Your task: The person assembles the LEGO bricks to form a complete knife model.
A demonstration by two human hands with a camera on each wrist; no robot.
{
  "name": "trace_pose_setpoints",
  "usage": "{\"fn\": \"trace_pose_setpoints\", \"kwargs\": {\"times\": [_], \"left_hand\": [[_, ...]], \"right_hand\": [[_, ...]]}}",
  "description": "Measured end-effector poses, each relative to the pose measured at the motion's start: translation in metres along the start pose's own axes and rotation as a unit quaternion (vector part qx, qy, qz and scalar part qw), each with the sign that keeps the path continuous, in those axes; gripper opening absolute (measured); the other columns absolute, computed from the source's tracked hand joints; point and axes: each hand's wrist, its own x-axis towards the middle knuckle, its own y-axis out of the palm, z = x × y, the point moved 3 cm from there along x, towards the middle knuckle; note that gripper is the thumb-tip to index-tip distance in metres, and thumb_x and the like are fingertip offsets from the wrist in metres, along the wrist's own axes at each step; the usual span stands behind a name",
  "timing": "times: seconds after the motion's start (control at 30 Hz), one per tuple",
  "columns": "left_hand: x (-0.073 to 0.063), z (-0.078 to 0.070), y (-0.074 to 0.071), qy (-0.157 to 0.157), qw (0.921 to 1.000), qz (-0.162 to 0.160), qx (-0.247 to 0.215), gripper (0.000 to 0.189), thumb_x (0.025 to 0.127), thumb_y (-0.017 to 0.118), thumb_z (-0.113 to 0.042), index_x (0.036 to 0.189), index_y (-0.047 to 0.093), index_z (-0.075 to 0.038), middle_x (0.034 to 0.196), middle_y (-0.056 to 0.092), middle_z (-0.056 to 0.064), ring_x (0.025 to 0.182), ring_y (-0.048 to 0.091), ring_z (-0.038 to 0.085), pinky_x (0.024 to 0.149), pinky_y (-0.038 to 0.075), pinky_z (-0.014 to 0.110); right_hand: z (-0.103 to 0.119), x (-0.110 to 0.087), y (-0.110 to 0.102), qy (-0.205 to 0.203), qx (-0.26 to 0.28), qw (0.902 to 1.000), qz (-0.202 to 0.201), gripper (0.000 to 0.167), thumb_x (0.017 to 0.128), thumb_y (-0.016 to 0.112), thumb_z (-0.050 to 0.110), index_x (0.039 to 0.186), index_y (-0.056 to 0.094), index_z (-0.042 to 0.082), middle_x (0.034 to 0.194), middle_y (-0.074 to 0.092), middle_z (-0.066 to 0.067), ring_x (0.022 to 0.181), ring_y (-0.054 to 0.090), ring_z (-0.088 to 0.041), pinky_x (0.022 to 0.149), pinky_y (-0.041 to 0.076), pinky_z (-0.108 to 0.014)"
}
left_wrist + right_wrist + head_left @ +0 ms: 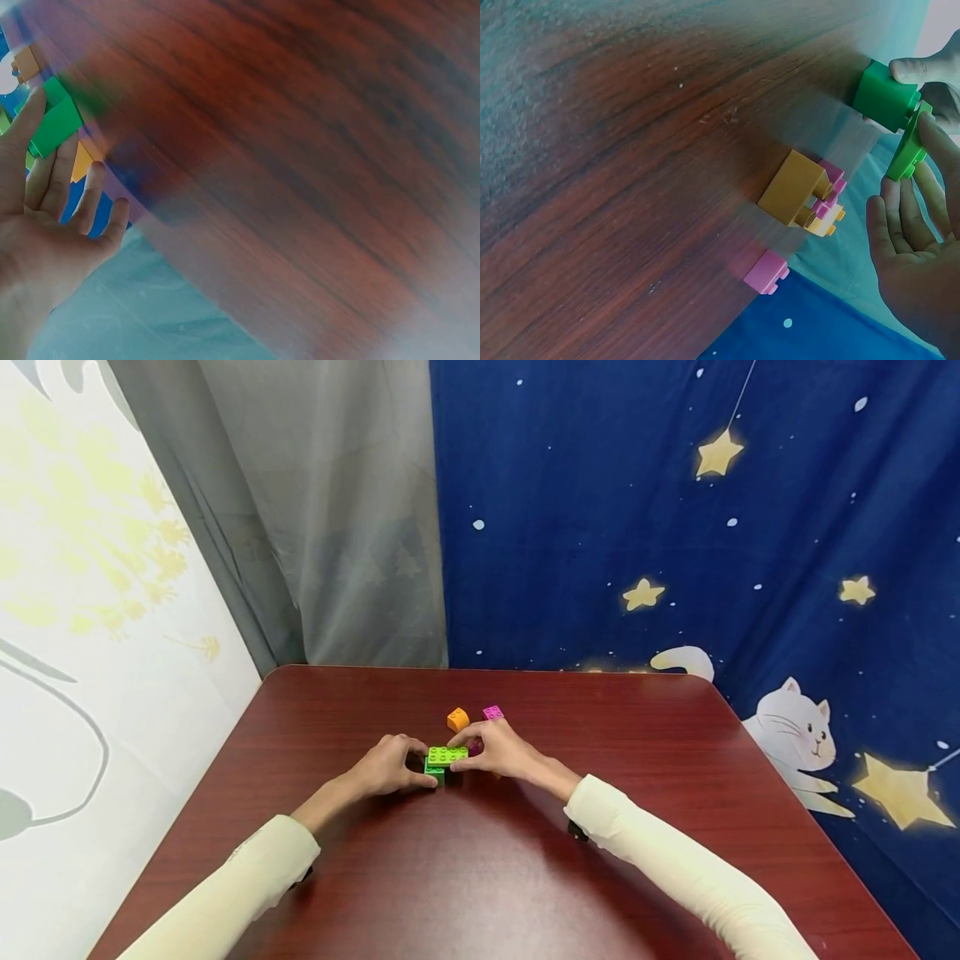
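My left hand [384,767] grips a dark green block [435,773] between thumb and fingers, low over the table. A thin lime green brick [448,756] with two rows of studs is pinched in my right hand [501,752], just above the dark green block. In the right wrist view, the lime brick [909,148] is tilted against the studded side of the dark green block [885,95]; my right thumb lies on one face and the fingers behind. From the left wrist, the block [60,124] shows its smooth side, thumb on one edge.
Beyond the hands lie an orange brick [457,720] and a pink brick [492,712]. A magenta brick [476,747] sits partly hidden by my right hand. Another orange block [791,187] stands on the dark red table [480,877]. Curtains hang behind its far edge.
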Motion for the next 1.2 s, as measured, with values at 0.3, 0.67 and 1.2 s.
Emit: {"fn": "trace_pose_setpoints", "kwargs": {"times": [0.3,0.67,1.2], "left_hand": [[0.001,0.0,-0.001,0.002,1.0,0.002,-0.003,0.034,0.076,0.095,-0.031,0.098,0.077,-0.012,0.087,0.073,-0.008,0.082,0.064,0.008,0.077,0.055,0.031],[0.002,0.001,0.001,0.001,1.0,0.003,-0.002,0.035,0.076,0.095,-0.031,0.101,0.079,-0.013,0.09,0.073,-0.008,0.08,0.062,0.009,0.072,0.052,0.027],[0.006,0.003,-0.001,0.001,1.0,0.004,-0.004,0.032,0.076,0.095,-0.03,0.099,0.078,-0.015,0.085,0.07,-0.009,0.072,0.059,0.007,0.065,0.05,0.025]], "right_hand": [[0.003,0.0,0.006,-0.028,-0.001,0.9996,0.001,0.032,0.086,0.088,0.029,0.113,0.08,0.014,0.108,0.077,0.003,0.096,0.068,-0.009,0.089,0.058,-0.035],[0.014,0.007,0.013,-0.052,-0.014,0.9985,0.014,0.032,0.087,0.087,0.024,0.116,0.08,0.013,0.105,0.077,0.003,0.091,0.068,-0.028,0.082,0.057,-0.042],[0.011,0.013,0.017,-0.056,-0.024,0.9981,0.015,0.032,0.089,0.085,0.026,0.117,0.079,0.013,0.104,0.076,0.004,0.092,0.069,-0.023,0.081,0.058,-0.034]]}}
